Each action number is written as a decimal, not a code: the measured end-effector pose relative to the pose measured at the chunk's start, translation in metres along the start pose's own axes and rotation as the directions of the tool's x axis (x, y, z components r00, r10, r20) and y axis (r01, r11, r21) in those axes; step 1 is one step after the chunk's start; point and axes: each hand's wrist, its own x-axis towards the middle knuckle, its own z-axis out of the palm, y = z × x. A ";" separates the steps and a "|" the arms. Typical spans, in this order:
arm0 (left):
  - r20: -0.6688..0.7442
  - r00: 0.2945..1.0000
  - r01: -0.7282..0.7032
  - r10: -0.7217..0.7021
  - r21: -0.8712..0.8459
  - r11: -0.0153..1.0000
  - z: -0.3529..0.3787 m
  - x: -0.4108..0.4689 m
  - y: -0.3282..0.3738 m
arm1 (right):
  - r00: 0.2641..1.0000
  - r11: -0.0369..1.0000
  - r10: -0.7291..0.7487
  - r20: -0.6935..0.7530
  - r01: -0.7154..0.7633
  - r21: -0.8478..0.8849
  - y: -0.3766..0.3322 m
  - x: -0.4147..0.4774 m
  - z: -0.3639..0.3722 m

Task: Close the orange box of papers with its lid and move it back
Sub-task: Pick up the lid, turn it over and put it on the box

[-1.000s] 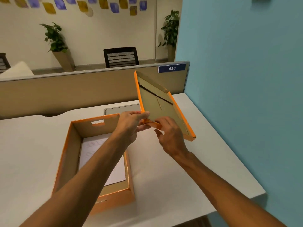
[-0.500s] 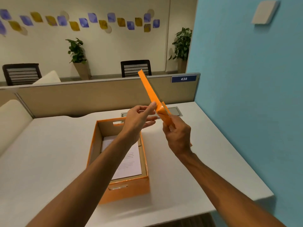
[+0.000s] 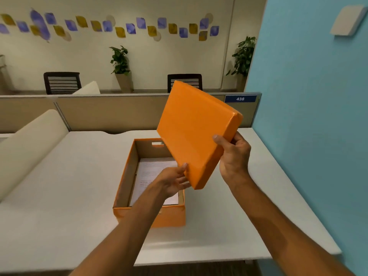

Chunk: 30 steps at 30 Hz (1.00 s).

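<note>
The orange box (image 3: 127, 170) stands without its lid in the middle of the white desk (image 3: 59, 186), with printed papers (image 3: 153, 172) lying inside. I hold the orange lid (image 3: 195, 128) tilted in the air above the box's right side, its orange top facing me. My right hand (image 3: 235, 154) grips the lid's right edge. Under the lid's lower left corner, my left hand (image 3: 175, 180) has its fingers on it.
A beige partition (image 3: 99, 112) with a blue "438" tag (image 3: 240, 99) runs along the desk's far edge. The blue wall (image 3: 308, 116) borders the desk on the right. A cream rounded divider (image 3: 29, 140) lies at the left.
The lid has been turned over: first its brown inside faced me, then it was edge-on, now its orange top faces me. It has shifted left over the box.
</note>
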 end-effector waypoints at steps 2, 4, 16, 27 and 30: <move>-0.066 0.998 -0.007 0.003 -0.061 0.998 -0.005 -0.003 -0.007 | 0.997 0.996 0.065 0.038 -0.067 0.054 0.002 -0.002 -0.005; -0.111 0.994 -0.020 0.011 -0.074 0.997 -0.009 -0.006 -0.012 | 0.989 0.989 0.120 0.087 -0.127 0.079 0.004 -0.002 -0.011; -0.335 0.931 -0.126 0.142 0.072 0.989 -0.055 -0.042 0.002 | 0.899 0.934 0.347 0.268 -0.358 -0.006 -0.002 0.029 -0.053; -0.413 0.853 -0.082 0.319 0.497 0.864 -0.090 -0.069 0.035 | 0.825 0.862 0.468 0.316 -0.348 -0.368 0.023 0.029 -0.050; -0.407 0.851 -0.077 0.331 0.528 0.846 -0.102 -0.073 0.040 | 0.808 0.835 0.501 0.311 -0.357 -0.419 0.037 0.023 -0.045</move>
